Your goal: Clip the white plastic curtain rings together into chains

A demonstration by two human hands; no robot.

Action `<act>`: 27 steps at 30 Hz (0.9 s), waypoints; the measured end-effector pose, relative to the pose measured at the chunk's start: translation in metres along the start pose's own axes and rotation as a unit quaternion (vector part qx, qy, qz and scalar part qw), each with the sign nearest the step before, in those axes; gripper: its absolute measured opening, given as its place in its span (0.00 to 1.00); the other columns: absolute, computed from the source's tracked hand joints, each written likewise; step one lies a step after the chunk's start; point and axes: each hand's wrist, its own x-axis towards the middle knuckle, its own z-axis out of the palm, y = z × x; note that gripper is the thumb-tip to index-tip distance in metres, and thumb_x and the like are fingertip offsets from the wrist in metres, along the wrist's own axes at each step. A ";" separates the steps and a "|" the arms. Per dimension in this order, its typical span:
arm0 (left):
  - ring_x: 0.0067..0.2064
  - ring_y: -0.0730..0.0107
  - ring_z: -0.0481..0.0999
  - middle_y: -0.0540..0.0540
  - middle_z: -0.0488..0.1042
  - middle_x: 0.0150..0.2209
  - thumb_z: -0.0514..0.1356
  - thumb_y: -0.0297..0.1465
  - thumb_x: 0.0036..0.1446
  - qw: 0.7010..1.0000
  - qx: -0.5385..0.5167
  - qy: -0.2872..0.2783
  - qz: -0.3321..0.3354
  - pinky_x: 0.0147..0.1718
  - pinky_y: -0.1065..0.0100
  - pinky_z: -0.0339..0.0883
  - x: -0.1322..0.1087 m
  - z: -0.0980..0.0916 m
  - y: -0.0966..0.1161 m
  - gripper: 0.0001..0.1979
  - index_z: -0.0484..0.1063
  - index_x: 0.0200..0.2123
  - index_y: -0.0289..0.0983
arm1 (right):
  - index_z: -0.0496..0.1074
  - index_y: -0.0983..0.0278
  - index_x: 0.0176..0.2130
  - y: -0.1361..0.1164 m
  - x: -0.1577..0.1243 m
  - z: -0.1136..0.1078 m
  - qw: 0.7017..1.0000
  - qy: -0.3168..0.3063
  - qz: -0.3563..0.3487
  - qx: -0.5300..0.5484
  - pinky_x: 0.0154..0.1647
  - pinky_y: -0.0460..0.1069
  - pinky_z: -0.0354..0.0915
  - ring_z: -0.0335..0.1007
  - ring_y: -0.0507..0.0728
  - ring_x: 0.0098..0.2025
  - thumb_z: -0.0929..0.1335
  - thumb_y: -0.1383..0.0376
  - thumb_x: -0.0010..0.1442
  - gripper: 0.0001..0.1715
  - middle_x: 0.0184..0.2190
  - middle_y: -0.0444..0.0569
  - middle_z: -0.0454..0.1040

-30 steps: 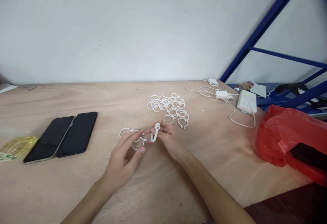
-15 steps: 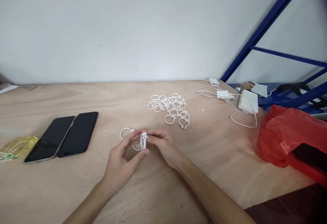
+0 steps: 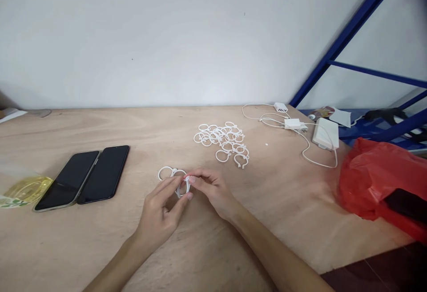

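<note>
Pinching a slim, curved white ring nearly edge-on, the left hand and right hand share the grip.

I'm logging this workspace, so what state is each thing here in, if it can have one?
Left hand: curled, gripping the ring
Right hand: pinching the ring's top
Held ring: tilted up; open or closed, cannot tell
Ring pile: loose, overlapping
Left phone: flat, screen dark
Right phone: flat, screen dark
White cable: loosely looped
Red bag: crumpled
</note>
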 end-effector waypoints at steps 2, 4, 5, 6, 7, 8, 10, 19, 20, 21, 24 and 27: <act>0.45 0.64 0.75 0.43 0.76 0.43 0.59 0.28 0.57 1.000 0.003 -0.001 0.014 0.42 0.68 0.70 0.000 0.000 0.001 0.13 0.71 0.47 0.37 | 0.77 0.60 0.31 0.001 0.000 0.000 1.000 0.005 -0.019 -0.013 0.45 0.52 0.64 0.71 0.55 0.38 0.70 0.60 0.53 0.07 0.34 0.45 0.76; 0.44 0.65 0.75 0.43 0.76 0.43 0.59 0.27 0.57 1.000 0.006 0.001 0.026 0.41 0.68 0.70 0.000 0.001 0.001 0.13 0.70 0.47 0.37 | 0.77 0.61 0.29 0.002 0.001 -0.001 0.999 0.005 -0.025 -0.022 0.44 0.51 0.64 0.71 0.55 0.39 0.70 0.61 0.54 0.06 0.33 0.45 0.76; 0.44 0.65 0.75 0.43 0.76 0.43 0.60 0.27 0.57 0.999 0.009 0.005 0.033 0.41 0.68 0.70 0.000 0.001 0.001 0.14 0.70 0.47 0.37 | 0.76 0.61 0.29 0.002 0.001 -0.001 0.999 0.003 -0.025 -0.032 0.44 0.51 0.64 0.71 0.55 0.39 0.69 0.61 0.54 0.06 0.33 0.45 0.76; 0.44 0.65 0.75 0.43 0.75 0.43 0.60 0.27 0.56 0.999 0.013 0.010 0.039 0.41 0.68 0.70 0.000 0.002 0.000 0.14 0.70 0.47 0.37 | 0.76 0.61 0.29 0.002 0.001 -0.002 0.998 0.004 -0.025 -0.051 0.43 0.51 0.65 0.71 0.55 0.38 0.69 0.62 0.54 0.07 0.33 0.46 0.76; 0.44 0.65 0.75 0.43 0.75 0.44 0.60 0.27 0.56 0.999 0.020 0.015 0.046 0.42 0.68 0.69 0.000 0.002 -0.001 0.15 0.70 0.48 0.37 | 0.76 0.62 0.29 0.001 0.001 -0.004 0.996 0.014 -0.030 -0.086 0.42 0.51 0.65 0.71 0.55 0.37 0.68 0.61 0.54 0.07 0.32 0.46 0.76; 0.45 0.65 0.74 0.43 0.75 0.44 0.60 0.27 0.56 0.998 0.032 0.021 0.053 0.43 0.67 0.69 -0.001 0.002 -0.003 0.16 0.69 0.49 0.37 | 0.75 0.62 0.29 0.000 0.001 -0.007 0.989 0.038 -0.043 -0.139 0.41 0.51 0.65 0.70 0.55 0.36 0.68 0.62 0.55 0.08 0.31 0.46 0.75; 0.47 0.63 0.72 0.42 0.73 0.46 0.60 0.27 0.56 0.995 0.071 0.028 0.061 0.46 0.64 0.67 -0.001 0.002 -0.007 0.18 0.68 0.51 0.38 | 0.75 0.63 0.31 -0.002 0.002 -0.015 0.946 0.118 -0.092 -0.289 0.42 0.52 0.64 0.69 0.56 0.37 0.66 0.63 0.56 0.08 0.32 0.48 0.75; 0.51 0.55 0.66 0.41 0.67 0.52 0.62 0.34 0.54 0.979 0.200 0.003 0.041 0.49 0.55 0.64 0.002 0.002 -0.012 0.26 0.63 0.57 0.40 | 0.73 0.63 0.39 -0.001 0.008 -0.054 0.733 0.185 -0.051 -0.653 0.47 0.56 0.60 0.63 0.62 0.44 0.62 0.71 0.57 0.12 0.39 0.53 0.71; 0.51 0.56 0.66 0.41 0.67 0.51 0.62 0.34 0.54 0.980 0.195 0.006 0.041 0.49 0.55 0.64 0.002 0.002 -0.012 0.25 0.64 0.56 0.41 | 0.73 0.63 0.37 0.000 0.008 -0.054 0.741 0.182 -0.056 -0.644 0.45 0.55 0.61 0.64 0.61 0.43 0.62 0.72 0.58 0.12 0.38 0.52 0.70; 0.50 0.56 0.67 0.41 0.68 0.50 0.62 0.34 0.55 0.981 0.189 0.012 0.042 0.49 0.55 0.64 0.002 0.002 -0.011 0.23 0.65 0.55 0.41 | 0.73 0.62 0.35 0.002 0.009 -0.053 0.754 0.181 -0.065 -0.628 0.44 0.55 0.62 0.64 0.60 0.43 0.62 0.72 0.58 0.12 0.38 0.52 0.69; 0.48 0.59 0.69 0.42 0.72 0.46 0.61 0.33 0.56 0.985 0.163 0.035 0.042 0.48 0.57 0.64 0.003 0.002 -0.010 0.16 0.70 0.48 0.40 | 0.73 0.62 0.36 0.003 0.008 -0.045 0.815 0.179 -0.118 -0.538 0.42 0.53 0.63 0.64 0.58 0.42 0.62 0.71 0.59 0.12 0.40 0.52 0.65; 0.46 0.59 0.71 0.43 0.74 0.43 0.60 0.35 0.57 0.990 0.133 0.037 0.011 0.47 0.57 0.64 0.003 0.000 -0.010 0.15 0.71 0.47 0.40 | 0.73 0.62 0.37 -0.001 0.007 -0.034 0.894 0.132 -0.137 -0.407 0.38 0.50 0.63 0.64 0.55 0.38 0.63 0.67 0.60 0.09 0.37 0.50 0.66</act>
